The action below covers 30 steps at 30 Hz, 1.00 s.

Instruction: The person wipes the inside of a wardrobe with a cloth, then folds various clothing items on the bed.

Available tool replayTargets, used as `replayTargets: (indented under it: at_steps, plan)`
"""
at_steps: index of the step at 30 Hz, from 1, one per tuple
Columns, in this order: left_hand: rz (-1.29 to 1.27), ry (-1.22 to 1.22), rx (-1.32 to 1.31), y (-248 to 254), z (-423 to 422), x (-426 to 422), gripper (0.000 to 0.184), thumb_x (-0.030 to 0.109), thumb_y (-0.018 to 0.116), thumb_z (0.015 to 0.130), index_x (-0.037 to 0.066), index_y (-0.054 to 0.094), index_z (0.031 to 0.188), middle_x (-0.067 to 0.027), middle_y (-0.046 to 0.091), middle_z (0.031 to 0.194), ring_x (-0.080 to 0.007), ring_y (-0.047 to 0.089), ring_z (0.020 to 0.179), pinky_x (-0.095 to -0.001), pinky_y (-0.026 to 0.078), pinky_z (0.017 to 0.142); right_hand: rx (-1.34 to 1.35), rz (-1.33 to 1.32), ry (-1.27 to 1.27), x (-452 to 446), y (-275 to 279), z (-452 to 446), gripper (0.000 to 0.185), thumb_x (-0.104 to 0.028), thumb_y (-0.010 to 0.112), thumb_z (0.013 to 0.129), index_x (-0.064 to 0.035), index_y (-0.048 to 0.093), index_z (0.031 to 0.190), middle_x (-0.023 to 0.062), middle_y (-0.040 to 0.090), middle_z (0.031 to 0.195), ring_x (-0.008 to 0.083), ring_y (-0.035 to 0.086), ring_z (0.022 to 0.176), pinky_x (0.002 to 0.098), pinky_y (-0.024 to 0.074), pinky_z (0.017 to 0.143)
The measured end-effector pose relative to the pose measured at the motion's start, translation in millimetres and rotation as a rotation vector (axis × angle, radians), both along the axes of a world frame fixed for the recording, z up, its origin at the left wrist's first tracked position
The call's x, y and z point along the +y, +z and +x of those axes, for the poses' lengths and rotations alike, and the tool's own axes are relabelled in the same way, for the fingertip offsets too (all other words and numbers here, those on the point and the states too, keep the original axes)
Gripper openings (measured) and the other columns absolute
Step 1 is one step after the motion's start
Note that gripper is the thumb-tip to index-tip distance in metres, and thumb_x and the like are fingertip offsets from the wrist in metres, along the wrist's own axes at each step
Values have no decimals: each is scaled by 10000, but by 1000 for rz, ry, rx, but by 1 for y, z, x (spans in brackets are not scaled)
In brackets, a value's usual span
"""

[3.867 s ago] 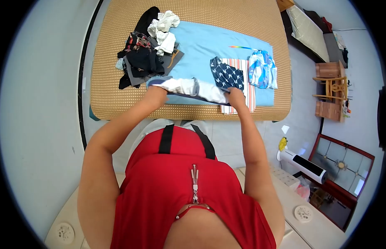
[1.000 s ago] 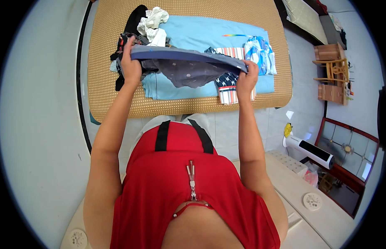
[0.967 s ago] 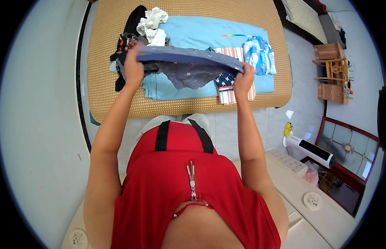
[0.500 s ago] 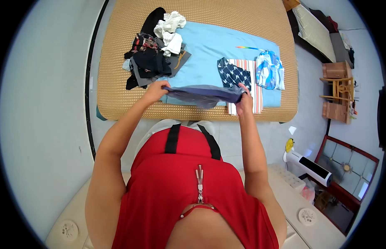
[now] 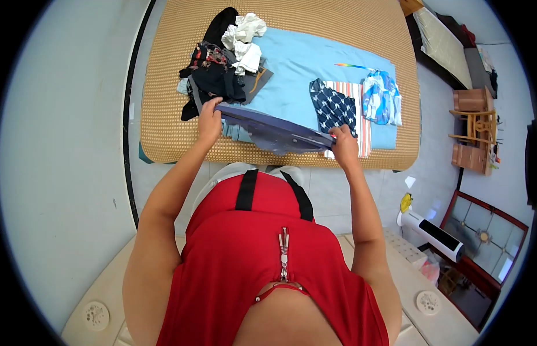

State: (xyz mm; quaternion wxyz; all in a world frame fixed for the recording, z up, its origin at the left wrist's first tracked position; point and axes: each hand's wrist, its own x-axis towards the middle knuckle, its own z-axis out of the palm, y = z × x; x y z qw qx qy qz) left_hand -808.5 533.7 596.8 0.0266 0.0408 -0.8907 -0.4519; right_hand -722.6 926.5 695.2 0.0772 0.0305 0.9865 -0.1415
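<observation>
Stretched between my two hands is a grey-blue garment; its exact kind cannot be made out. My left hand pinches one end, close to a heap of dark clothes. At the other end my right hand has its fingers closed on the cloth, over a striped folded cloth. The garment's loose lower part hangs above the bed's near edge. Beyond it, a navy patterned cloth lies on the striped one, next to a blue-and-white bundle.
A light blue sheet covers part of the woven bed mat. White clothes top the heap at the left. On the floor side at the right stand a white tower fan and wooden furniture.
The garment now slants, its left end higher and its right end lower. My left hand has moved up and left; my right hand has moved slightly right and down.
</observation>
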Motion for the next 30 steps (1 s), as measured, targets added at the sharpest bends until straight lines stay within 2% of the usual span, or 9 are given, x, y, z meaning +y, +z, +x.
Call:
replayTargets:
  at_steps: [2,3,5,8,11,15,18,26,30]
  plan:
    - [-135,-45,312,24,-4,4,360,-3,357,817,34,603,1078,-126,618,1057,-206,600,960,-283,446,866,-79,-147,65,1,-2,4,285,34,603,681,-70,643,944,105,567,1020,339,592,896,417,485,758]
    - [44,-65,212,36,-4,4,368,-14,346,809,44,615,1054,-107,625,1083,-202,558,1047,-288,375,963,-83,-248,129,4,-3,7,283,35,602,680,-59,645,944,106,573,1061,335,583,948,401,481,795]
    - [339,-174,-46,42,-8,-8,342,7,341,819,41,619,1016,-98,631,1064,-195,565,1007,-285,390,930,-194,-439,271,13,-4,9,299,14,571,715,-27,655,999,107,581,1188,290,527,1132,338,442,907]
    - [602,-247,-305,54,-13,-14,259,102,356,849,35,601,900,-55,624,913,-151,563,873,-255,420,811,-354,-717,274,18,-2,18,319,-46,542,764,-12,643,1065,87,621,1128,225,559,1096,306,438,905]
    - [859,-228,-496,60,-17,-16,229,174,388,854,51,580,834,-14,573,779,-113,541,763,-233,430,719,-601,-1067,-131,32,-11,24,317,-131,535,821,11,627,1089,75,638,1057,172,584,990,305,451,890]
    - [784,-134,-849,79,-19,-4,329,287,435,856,42,621,971,-56,628,915,-153,590,834,-273,473,748,-579,-1618,-684,23,-24,24,349,-260,550,888,10,606,1102,98,646,1058,173,607,959,332,474,865]
    - [608,-81,-1040,72,-20,7,404,350,463,846,40,609,1059,-97,633,1019,-198,608,886,-327,488,798,-614,-1752,-862,-3,-13,12,421,-367,550,905,7,598,1094,113,640,1088,198,621,958,339,486,857]
    - [1018,219,-1157,45,-20,35,428,332,391,878,21,573,1110,-159,621,1081,-304,616,982,-455,475,896,-552,-1958,-1258,-40,-58,4,506,-418,300,986,-24,546,1187,148,586,1198,304,542,1114,452,388,1003]
    - [988,166,-1013,91,4,85,412,347,399,919,28,572,1112,-136,628,1067,-263,631,959,-396,508,849,-599,-2085,-939,-80,-51,-2,513,-457,283,989,-71,517,1232,121,568,1227,263,526,1134,428,385,992]
